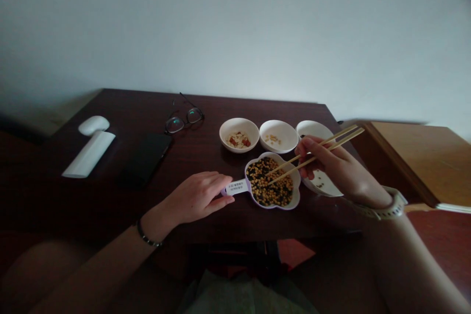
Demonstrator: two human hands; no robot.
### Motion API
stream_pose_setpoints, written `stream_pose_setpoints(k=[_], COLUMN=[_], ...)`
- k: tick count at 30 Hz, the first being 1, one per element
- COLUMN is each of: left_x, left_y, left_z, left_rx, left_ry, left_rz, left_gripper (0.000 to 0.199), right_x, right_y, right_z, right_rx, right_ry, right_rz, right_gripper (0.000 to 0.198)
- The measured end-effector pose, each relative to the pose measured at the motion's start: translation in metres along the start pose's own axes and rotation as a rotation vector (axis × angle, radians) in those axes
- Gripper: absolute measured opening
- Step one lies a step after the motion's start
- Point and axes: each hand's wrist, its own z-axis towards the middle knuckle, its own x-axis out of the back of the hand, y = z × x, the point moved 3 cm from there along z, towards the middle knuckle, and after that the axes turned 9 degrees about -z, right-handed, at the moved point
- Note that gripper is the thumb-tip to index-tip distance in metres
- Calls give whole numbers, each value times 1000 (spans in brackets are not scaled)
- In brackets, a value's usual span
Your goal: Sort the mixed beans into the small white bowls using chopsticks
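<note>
My left hand (200,195) is closed around the labelled handle of a flower-shaped scoop (297,191) with a pale purple rim. A mix of yellow and black beans or grains (268,189) fills the scoop. In my right hand (331,164) is a pair of wooden chopsticks (324,143), their tips down in the mix. Behind the scoop stand a white bowl with brown and pale flakes (239,122) and a white bowl with a few pale pieces (279,125). A third white bowl (312,125) and a white dish with dark bits (324,186) are partly hidden by my right hand.
Glasses (184,121) lie at the back of the dark table (206,157). To the left are a white mouse-shaped object (93,125), a long white case (89,154) and a dark flat object (145,159). A wooden cabinet (423,157) stands at the right; the wall (235,29) is behind.
</note>
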Motion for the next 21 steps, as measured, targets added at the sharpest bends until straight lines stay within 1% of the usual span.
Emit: stream_pose_setpoints(k=[4, 7, 9, 16, 21], left_x=[-1, 0, 0, 0, -1], left_y=[-1, 0, 0, -1, -2], left_z=[1, 1, 1, -1, -1], left_rx=[-9, -13, -20, -22, -14], left_ry=[-11, -7, -1, 3, 1], left_rz=[15, 18, 17, 25, 25], left_gripper=[33, 33, 32, 32, 33], right_x=[-6, -8, -8, 2, 10], right_y=[5, 9, 9, 4, 4], right_z=[4, 6, 7, 5, 4], right_rx=[18, 30, 45, 68, 75], right_ry=[-56, -48, -30, 3, -5], right_rz=[-48, -91, -80, 91, 328], right_gripper=[47, 48, 48, 43, 40])
